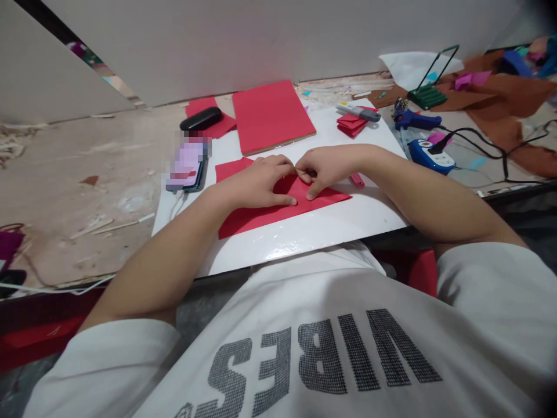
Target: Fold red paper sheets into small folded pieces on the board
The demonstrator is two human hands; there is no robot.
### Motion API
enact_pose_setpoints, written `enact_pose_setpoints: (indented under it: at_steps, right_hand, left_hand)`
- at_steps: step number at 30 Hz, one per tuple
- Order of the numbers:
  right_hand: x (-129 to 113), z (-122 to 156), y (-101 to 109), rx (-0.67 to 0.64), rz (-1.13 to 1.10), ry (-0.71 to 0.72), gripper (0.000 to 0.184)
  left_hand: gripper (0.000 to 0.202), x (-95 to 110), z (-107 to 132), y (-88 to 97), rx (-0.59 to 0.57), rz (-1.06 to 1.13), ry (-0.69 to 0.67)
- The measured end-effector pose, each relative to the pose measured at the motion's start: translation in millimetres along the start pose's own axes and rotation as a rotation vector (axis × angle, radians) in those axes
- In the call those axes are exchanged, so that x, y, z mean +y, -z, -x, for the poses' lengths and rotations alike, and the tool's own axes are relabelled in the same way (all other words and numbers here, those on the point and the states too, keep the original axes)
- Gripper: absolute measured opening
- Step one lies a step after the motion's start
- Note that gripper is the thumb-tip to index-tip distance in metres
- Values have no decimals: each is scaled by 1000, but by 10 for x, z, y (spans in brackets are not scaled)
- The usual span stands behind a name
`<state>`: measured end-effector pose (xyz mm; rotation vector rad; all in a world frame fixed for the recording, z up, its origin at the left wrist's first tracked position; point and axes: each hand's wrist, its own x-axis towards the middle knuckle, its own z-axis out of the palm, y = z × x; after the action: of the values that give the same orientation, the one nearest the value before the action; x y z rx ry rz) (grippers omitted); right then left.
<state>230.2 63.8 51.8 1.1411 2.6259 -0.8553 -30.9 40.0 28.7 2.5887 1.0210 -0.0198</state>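
A folded sheet of red paper (243, 215) lies on a glossy white board, its pointed end toward the right. My left hand (265, 181) rests across its upper part, thumb and bent fingertips holding the sheet against the board. At the top edge, my right hand (333, 165) has its fingers curled in and its thumb pressed on the paper, gripping near the fold. Both sets of fingertips almost meet, and the bit of paper under them is hidden. Close to my right wrist, a small pink-red object (357, 180) is partly covered.
The white board (278, 247) also carries a red pad or stack (274, 119), a phone (191, 165), a black case (201, 119), and a grey cutter (359, 112) on small red pieces. On the right are a blue glue gun (418, 120), a blue power strip (430, 155) and black cords.
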Motion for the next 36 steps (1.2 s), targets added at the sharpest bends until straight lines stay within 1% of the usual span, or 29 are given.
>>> enact_pose_setpoints:
  at_steps: [9,13,17,22,26,31,36]
  right_hand:
    - [2,21,-1,-4,12,18,49]
    - [6,41,9,-10,-14,10,52]
    - [-15,60,13,-10,-25,-2,52]
    - [-101,95,12,-11,53,-33,42]
    - [-128,100,12,-13,65,-31,45]
    - [-87,70,-3,-8,84,-53,45]
    - [-153,86,-5,6,148,-122,56]
  left_hand:
    - [83,-66,4,-14,-9,13,-23]
    - [96,-75,20,-22,0,17,-26]
    - [108,-9,50,-38,3,-29,-49]
    - [104,107,84,-53,-9,-91,-24]
    - [103,108,82,-58,-12,-73,-23]
    - [98,90,60,-93,4,-42,-24]
    - [94,137,8,-183,11,-22,-30]
